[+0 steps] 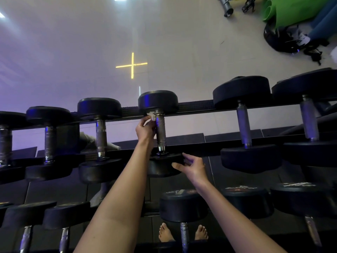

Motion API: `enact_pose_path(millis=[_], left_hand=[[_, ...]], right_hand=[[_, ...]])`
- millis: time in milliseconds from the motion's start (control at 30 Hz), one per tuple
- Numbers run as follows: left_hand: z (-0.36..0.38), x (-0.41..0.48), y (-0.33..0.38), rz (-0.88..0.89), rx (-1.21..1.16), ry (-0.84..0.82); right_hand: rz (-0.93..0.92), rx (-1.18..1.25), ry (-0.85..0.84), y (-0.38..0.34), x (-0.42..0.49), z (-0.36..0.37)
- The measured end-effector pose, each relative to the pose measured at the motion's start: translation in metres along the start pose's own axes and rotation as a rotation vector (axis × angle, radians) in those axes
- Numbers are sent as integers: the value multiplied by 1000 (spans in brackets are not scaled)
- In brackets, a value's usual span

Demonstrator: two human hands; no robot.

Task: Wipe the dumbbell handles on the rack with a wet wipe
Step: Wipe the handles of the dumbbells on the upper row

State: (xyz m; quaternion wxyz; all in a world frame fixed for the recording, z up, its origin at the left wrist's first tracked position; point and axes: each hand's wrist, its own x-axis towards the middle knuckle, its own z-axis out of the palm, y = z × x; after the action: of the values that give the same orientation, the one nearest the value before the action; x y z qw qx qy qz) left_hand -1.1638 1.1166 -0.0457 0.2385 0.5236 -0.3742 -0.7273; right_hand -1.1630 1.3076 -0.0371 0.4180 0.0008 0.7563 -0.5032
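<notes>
On the upper rack rail (200, 151), a wet wipe (151, 115) is pinched by the left hand (145, 129) against the far end of the middle dumbbell handle (160, 130). Its near head (162, 167) is touched by the right hand (193, 168), fingers loose, nothing gripped. Progress is judged partial: one handle is in work, and the others cannot be told as done. The lower-tier dumbbells (182, 207) are likely left. Pale floor (82, 52), a yellow cross (132, 65) and a green mat (295, 8) are seen beyond.

Your left hand (145, 129) covers most of the crumpled white wet wipe (151, 115), so you cannot tell how it meets the knurled chrome dumbbell handle (160, 130). Printed labels on the near black rubber dumbbell heads (246, 201) are too blurred to read.
</notes>
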Motion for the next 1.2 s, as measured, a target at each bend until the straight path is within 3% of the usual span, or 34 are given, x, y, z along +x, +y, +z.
enact_pose_path(millis=[133,233,333,533,600,733,967,1200], left_hand=[[-29,-22,8,211,324,-206],[-58,-44,1,169,636,-363],[-49,-45,9,214,671,-344],[1,-24,24,496,726,-50],[-3,-42,15,597,909,-105],[-26,-63,-1,832,1283,-381],[3,-31,22,1021,1406,-248],[-31,-52,7,977,1435,-516]], right_hand=[[2,5,8,3,2,-2],[-2,13,13,3,3,-2],[-1,20,17,3,3,0],[12,27,12,3,3,0],[18,29,15,4,4,1],[23,27,25,5,7,2],[8,2,8,3,3,1],[-5,-16,4,0,1,-1]])
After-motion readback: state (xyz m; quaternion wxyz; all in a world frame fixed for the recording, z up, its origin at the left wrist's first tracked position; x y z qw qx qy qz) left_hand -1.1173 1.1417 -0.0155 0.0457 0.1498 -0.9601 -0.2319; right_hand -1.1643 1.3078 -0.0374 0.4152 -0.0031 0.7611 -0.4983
